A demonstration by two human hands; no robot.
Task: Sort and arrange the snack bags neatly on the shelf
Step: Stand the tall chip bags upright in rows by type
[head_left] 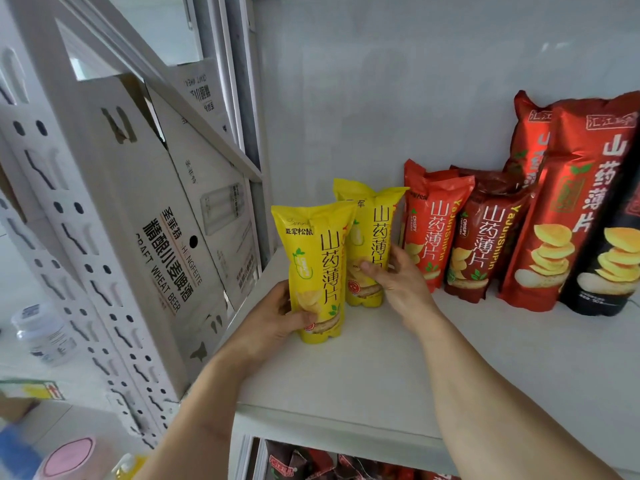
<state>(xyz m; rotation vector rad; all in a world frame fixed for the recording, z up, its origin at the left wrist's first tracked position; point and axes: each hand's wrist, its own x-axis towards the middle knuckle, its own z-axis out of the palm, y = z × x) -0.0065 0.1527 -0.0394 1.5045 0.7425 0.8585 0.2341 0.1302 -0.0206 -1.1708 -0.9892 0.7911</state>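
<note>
White beer cartons (166, 237) left of perforated upright (79, 258); plastic jar (45, 330) beyond, pink lid (69, 457) below

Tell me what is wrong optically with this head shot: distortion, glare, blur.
Head view: wide-angle bending leans the shelf upright and beer cartons steeply; glare streaks the large red bag; the lower-left corner is smeared with blur; the front yellow bag in the left hand and the rear yellow bag under the right hand stay sharp; lighting is soft, shadows faint.

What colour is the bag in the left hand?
Yellow with dark lettering: the front yellow bag, gripped by the left hand. Head view, the only one.
</note>
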